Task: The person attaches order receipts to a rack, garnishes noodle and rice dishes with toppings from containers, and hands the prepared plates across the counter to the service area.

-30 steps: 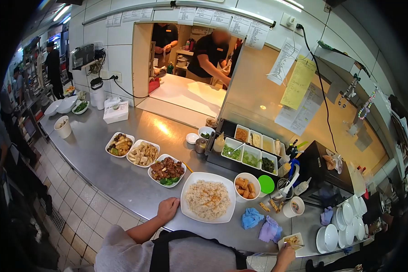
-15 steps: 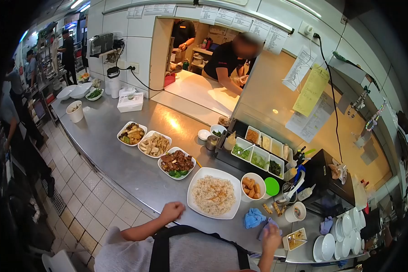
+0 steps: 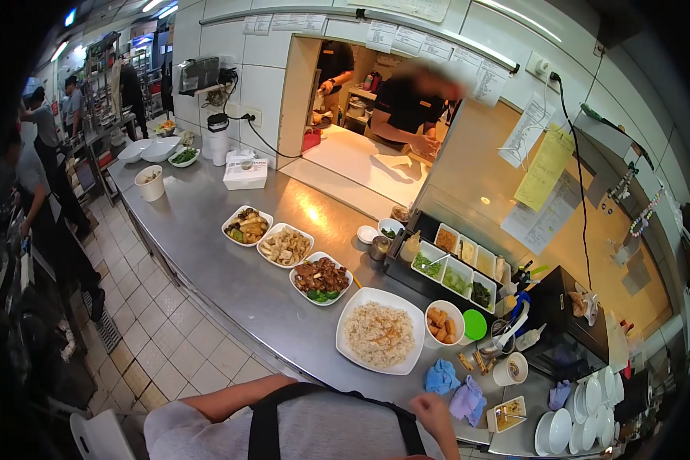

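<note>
My right hand (image 3: 435,415) is closed with its fingers curled, just left of a crumpled purple cloth (image 3: 468,399); nothing shows in it. A blue cloth (image 3: 441,377) lies beyond. My left arm (image 3: 241,395) bends in against my chest, and its fingers are hidden there. In front of me sits a large white square plate (image 3: 346,340) of rice (image 3: 379,334). To its left stand a bowl of glazed meat with broccoli (image 3: 320,277), a bowl of pale sliced food (image 3: 285,245) and a bowl of mixed vegetables (image 3: 247,226).
Right of the plate are a tub of fried pieces (image 3: 442,324), a green lid (image 3: 475,325) and a tray of garnish containers (image 3: 456,277). Stacked white bowls (image 3: 553,431) stand far right. A co-worker (image 3: 414,107) leans over the counter beyond the pass window.
My left hand has drawn back from the counter's edge to my chest. My right hand has come off the purple cloth and moved left. The whole view has shifted slightly.
</note>
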Tool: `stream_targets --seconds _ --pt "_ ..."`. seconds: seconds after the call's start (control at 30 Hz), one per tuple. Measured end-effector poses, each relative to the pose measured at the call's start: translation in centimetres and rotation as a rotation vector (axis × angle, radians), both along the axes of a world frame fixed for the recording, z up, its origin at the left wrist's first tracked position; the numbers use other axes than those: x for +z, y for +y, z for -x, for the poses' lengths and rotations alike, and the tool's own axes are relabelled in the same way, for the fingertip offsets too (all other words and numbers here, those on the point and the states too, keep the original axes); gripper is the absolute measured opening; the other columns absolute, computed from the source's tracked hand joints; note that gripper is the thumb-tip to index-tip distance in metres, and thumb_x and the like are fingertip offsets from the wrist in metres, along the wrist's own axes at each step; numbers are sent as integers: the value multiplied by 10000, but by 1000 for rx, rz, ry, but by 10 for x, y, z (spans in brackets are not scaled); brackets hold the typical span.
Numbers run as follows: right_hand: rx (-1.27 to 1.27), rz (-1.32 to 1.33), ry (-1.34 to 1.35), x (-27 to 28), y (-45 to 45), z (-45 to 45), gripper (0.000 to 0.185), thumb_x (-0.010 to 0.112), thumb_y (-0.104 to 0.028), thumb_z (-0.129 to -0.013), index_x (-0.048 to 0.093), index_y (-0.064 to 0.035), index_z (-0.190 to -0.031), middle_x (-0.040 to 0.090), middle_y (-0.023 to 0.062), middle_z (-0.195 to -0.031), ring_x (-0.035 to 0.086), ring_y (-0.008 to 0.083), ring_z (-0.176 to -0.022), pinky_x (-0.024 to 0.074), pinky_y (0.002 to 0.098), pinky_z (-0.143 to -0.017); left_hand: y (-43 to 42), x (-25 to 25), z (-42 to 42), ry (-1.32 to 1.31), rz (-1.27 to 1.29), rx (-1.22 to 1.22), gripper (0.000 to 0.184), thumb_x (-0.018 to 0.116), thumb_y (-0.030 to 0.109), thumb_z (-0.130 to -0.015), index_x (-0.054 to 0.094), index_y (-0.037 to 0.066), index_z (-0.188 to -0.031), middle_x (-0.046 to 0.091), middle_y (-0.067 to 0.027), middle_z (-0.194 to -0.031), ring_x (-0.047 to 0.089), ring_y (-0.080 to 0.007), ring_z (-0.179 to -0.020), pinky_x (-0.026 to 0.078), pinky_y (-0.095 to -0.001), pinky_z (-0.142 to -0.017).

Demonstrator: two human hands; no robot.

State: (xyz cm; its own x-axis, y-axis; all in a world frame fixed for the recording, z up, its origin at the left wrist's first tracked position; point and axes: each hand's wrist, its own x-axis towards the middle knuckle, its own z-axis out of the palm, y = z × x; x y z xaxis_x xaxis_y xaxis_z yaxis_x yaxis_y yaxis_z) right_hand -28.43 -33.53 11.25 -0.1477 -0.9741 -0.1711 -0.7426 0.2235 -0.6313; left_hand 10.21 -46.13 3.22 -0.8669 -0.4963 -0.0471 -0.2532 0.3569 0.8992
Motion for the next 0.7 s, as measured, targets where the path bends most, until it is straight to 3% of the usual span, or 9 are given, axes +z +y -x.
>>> stream_targets --seconds 0.07,0.17,0.7 --pt "129 -107 -315 -3 -2 -26 210 637 -217 -802 657 -27 -889 651 154 -895 599 272 -899 443 398 -819 12 10 -21 -48 54 85 295 549 194 -834 624 52 -1081 617 -128 -1072 627 -296 -921 492 -365 -810" --pt "131 -151 -446 -15 -5 -56 203 630 -213 -808 659 -28 -886 651 148 -889 598 267 -884 446 391 -812 28 18 -41 -98 107 181 289 552 187 -816 628 53 -1060 624 -136 -1041 626 -310 -914 496 -370 -803" --pt "-1 -93 -449 -26 -23 -108 180 591 -193 -844 671 -33 -871 653 115 -853 595 242 -806 462 355 -774 48 10 -90 49 110 390 306 536 174 -787 597 59 -1064 620 -131 -921 631 -325 -837 507 -370 -713"
